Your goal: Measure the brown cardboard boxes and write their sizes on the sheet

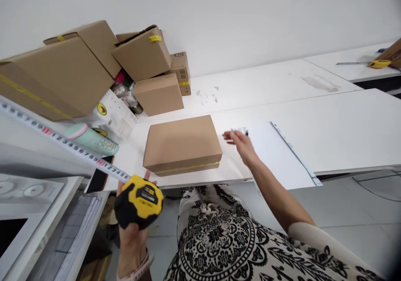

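My left hand (134, 233) is wrapped round a yellow and black tape measure (145, 201), raised in front of the table's near edge. From its case the white blade (73, 147) runs out to the upper left, past the frame's edge. A closed brown cardboard box (183, 141) lies flat on the table, with yellow tape along its near side. Just right of that box hovers my right hand (240, 143), open and holding nothing, fingers pointing left. Beneath and beside this hand a large white sheet (278, 160) covers part of the table and overhangs the front.
Several cardboard boxes (138, 55) are stacked at the back left. A mint-green bottle (94, 139) lies by a white carton with avocado prints (109, 112). Another yellow tape measure (379, 64) rests at the far right. The white table (344, 126) runs along the wall.
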Available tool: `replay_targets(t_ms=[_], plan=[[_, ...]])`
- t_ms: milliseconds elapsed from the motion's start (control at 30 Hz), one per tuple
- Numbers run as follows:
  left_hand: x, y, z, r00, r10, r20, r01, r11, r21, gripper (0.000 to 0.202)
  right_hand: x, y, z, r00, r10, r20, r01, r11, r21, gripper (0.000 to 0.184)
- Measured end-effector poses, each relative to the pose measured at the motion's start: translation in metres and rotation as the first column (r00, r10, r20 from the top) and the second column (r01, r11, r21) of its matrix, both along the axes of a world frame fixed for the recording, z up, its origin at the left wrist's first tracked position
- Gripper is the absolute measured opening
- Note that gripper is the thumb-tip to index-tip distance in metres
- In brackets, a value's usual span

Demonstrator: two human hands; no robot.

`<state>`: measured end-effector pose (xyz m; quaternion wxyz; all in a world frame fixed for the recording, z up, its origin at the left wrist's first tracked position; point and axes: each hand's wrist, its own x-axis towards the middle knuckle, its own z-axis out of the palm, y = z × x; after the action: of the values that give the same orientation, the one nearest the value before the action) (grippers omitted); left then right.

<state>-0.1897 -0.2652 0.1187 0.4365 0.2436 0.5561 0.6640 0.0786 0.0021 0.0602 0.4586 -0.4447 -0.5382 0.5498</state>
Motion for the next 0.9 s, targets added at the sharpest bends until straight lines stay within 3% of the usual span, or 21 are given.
replay_targets(t_ms=[100, 200, 300, 433, 600, 733, 800, 867, 900], plan=[[-0.018, 0.017, -0.018, 0.964, 0.263, -0.039, -0.255, 0.956, 0.144, 0.101, 0.004, -0.04, -0.023, 0.994, 0.112, 0.017, -0.11, 0.99, -0.091, 0.04], [-0.027, 0.032, -0.026, 0.964, 0.265, -0.001, -0.263, 0.958, 0.115, 0.089, 0.002, -0.061, -0.016, 0.969, 0.244, 0.043, -0.24, 0.968, -0.074, 0.045], [-0.027, 0.04, -0.01, 0.975, 0.223, -0.008, -0.218, 0.959, 0.182, 0.078, 0.005, -0.068, 0.012, 0.956, 0.268, 0.123, -0.276, 0.96, 0.054, 0.059], [-0.021, 0.055, 0.033, 0.972, 0.218, -0.083, -0.178, 0.923, 0.34, 0.056, 0.006, -0.066, 0.042, 0.971, 0.173, 0.164, -0.2, 0.966, 0.166, 0.083], [-0.004, 0.079, 0.067, 0.973, 0.197, -0.12, -0.127, 0.891, 0.435, 0.034, -0.013, -0.041, 0.051, 0.983, -0.026, 0.181, -0.004, 0.986, 0.167, 0.084], [0.018, 0.069, 0.071, 0.971, 0.22, -0.096, -0.158, 0.886, 0.436, 0.053, -0.035, 0.004, 0.056, 0.985, -0.061, 0.163, 0.039, 0.99, 0.132, 0.072], [0.031, 0.054, 0.067, 0.993, 0.113, -0.041, -0.093, 0.94, 0.328, 0.062, -0.045, 0.027, 0.057, 0.989, -0.055, 0.135, 0.043, 0.995, 0.09, 0.065], [0.045, 0.04, 0.06, 0.993, -0.088, 0.073, 0.074, 0.982, 0.173, 0.068, -0.054, 0.046, 0.057, 0.992, -0.042, 0.119, 0.035, 0.998, 0.053, 0.061], [0.052, 0.035, 0.056, 0.968, -0.199, 0.15, 0.185, 0.978, 0.1, 0.072, -0.058, 0.053, 0.056, 0.992, -0.039, 0.119, 0.034, 0.998, 0.049, 0.058]])
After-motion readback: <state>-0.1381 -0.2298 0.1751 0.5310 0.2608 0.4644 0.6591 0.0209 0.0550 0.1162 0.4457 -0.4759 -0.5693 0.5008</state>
